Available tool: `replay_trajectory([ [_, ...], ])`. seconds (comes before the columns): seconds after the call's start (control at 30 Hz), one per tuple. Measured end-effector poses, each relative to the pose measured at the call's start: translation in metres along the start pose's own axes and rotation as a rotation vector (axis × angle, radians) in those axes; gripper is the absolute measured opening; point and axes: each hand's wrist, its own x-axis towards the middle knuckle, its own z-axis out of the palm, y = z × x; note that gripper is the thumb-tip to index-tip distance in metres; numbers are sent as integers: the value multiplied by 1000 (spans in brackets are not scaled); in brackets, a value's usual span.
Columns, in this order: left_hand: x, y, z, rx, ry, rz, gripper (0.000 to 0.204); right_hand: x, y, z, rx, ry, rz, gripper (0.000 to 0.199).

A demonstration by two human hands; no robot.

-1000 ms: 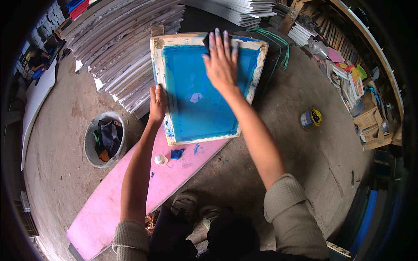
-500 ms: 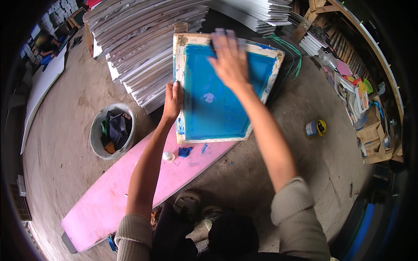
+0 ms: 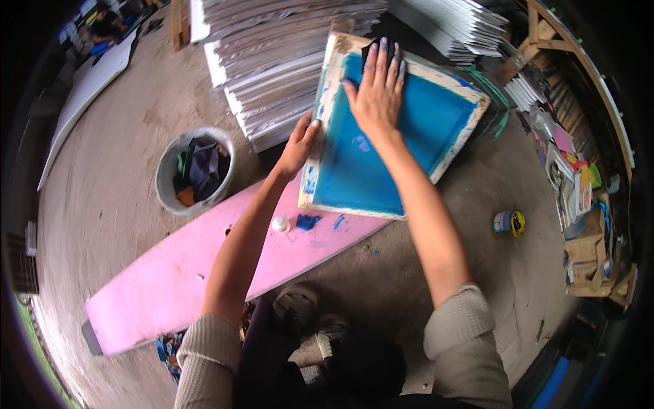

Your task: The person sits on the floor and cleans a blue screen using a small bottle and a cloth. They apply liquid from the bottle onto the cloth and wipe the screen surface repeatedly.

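Wooden frame (image 3: 330,102): left hand (image 3: 298,145) grips its edge; right hand (image 3: 377,103) (fingers outstretched) overlies a dark piece (image 3: 366,56).

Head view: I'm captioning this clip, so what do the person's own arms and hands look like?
Beige-grey, textured sleeves are rolled into cuffs, leaving the forearms bare. The left hand and right hand are gloveless; smudges mark the right fingertips.

Beige sleeves (image 3: 463,324) (waffle-textured, cuffs rolled); dark trousers (image 3: 257,354); greyish footwear (image 3: 297,301).
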Motion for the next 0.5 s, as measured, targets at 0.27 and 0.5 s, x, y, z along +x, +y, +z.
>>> replay_trajectory([
  [0.27,-48,-62,-76,-163,-348,-351,68,-108,-38,4,163,-481,-545,66],
  [0.5,-55,-52,-77,-168,-484,-428,80,-165,-16,14,163,-553,-877,55],
])
